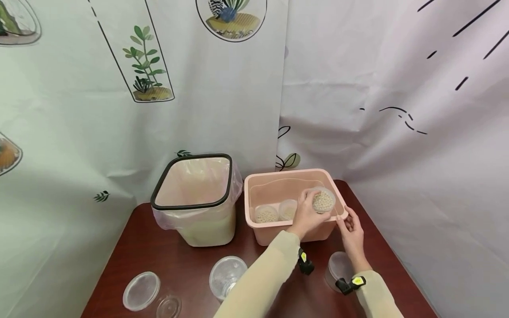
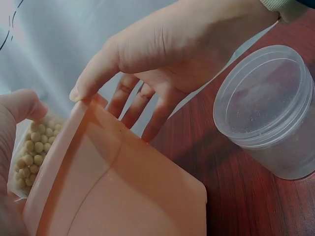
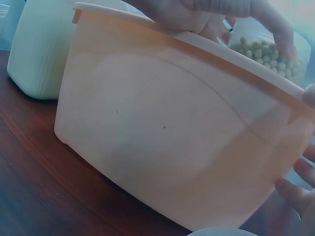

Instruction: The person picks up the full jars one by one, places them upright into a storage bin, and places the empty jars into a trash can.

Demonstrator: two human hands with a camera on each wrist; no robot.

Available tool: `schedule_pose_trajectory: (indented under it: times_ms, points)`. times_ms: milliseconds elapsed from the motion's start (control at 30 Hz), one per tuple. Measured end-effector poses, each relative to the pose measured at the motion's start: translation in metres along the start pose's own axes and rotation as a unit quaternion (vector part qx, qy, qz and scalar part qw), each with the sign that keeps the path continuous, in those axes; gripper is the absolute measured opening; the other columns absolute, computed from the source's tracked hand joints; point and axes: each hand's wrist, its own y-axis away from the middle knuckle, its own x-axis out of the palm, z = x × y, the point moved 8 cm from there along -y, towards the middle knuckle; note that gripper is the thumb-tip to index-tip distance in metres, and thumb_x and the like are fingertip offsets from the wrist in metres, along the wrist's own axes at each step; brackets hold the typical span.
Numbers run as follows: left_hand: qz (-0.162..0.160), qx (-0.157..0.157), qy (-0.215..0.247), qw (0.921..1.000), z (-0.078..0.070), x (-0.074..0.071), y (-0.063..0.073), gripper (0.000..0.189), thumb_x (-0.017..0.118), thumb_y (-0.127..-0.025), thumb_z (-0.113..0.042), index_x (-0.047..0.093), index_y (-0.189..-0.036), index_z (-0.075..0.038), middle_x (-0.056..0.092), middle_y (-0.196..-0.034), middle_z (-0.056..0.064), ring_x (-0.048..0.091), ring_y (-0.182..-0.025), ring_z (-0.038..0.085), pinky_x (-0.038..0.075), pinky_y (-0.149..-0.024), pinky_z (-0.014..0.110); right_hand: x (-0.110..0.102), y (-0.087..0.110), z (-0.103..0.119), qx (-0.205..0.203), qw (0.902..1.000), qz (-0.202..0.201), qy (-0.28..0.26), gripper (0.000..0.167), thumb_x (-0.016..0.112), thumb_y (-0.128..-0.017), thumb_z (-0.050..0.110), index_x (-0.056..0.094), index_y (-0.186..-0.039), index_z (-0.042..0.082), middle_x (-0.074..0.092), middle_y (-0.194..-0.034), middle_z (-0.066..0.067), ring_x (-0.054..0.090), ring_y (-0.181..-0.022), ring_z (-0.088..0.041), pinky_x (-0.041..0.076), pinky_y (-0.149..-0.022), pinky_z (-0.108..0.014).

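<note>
My left hand (image 1: pixel 307 214) holds a clear plastic tub of small pale, bean-like balls (image 1: pixel 324 201) over the right end of a pink bin (image 1: pixel 292 225). In the left wrist view, the balls (image 2: pixel 37 147) show just beyond the bin's rim. My right hand (image 1: pixel 352 234) grips the bin's front right corner. Its thumb lies on the rim and its fingers reach down the outer side, as the left wrist view shows of that hand (image 2: pixel 157 64). Inside the bin sit two more tubs of pale contents, one at the left (image 1: pixel 266 214) and one beside it (image 1: pixel 288 209).
Left of the bin stands a pale waste bin (image 1: pixel 210 225) with a black rim and a liner bag. A lidded clear jar (image 1: pixel 339 269) is below my right wrist. An open clear jar (image 1: pixel 226 274) and two clear lids (image 1: pixel 141 291) lie at the front left of the dark red table (image 1: pixel 191 269).
</note>
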Motion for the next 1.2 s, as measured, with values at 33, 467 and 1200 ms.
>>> schedule_pose_trajectory:
  times_ms: [33, 467, 1200]
  points:
    - [0.005, -0.007, -0.003, 1.0, 0.001, 0.001, -0.001, 0.067, 0.084, -0.063, -0.023, 0.055, -0.123, -0.016, 0.046, -0.124, 0.002, 0.046, -0.11, 0.015, 0.042, -0.088, 0.026, 0.0, -0.001, 0.001, 0.0, 1.0, 0.0, -0.002, 0.048, 0.056, -0.093, 0.016, 0.041, -0.139, 0.013, 0.049, -0.119, -0.013, 0.05, -0.098, -0.006, 0.045, -0.075, -0.011]
    - [0.049, -0.07, -0.002, 0.9964, 0.009, 0.014, -0.008, 0.067, 0.085, -0.063, -0.023, 0.056, -0.123, -0.02, 0.047, -0.121, 0.0, 0.047, -0.107, 0.015, 0.044, -0.084, 0.031, -0.003, -0.005, 0.004, -0.015, 0.9999, -0.008, -0.002, 0.046, 0.055, -0.093, 0.011, 0.043, -0.137, 0.01, 0.05, -0.116, -0.012, 0.052, -0.094, -0.004, 0.045, -0.074, -0.01]
    - [0.118, -0.152, -0.101, 0.9761, 0.029, 0.022, -0.016, 0.054, 0.085, -0.062, -0.029, 0.063, -0.11, -0.019, 0.06, -0.107, -0.001, 0.051, -0.108, 0.021, 0.028, -0.101, 0.044, 0.001, 0.002, 0.004, 0.007, 0.9999, 0.002, -0.011, 0.049, 0.057, -0.093, 0.011, 0.04, -0.139, 0.008, 0.05, -0.12, -0.016, 0.053, -0.094, -0.004, 0.048, -0.074, -0.014]
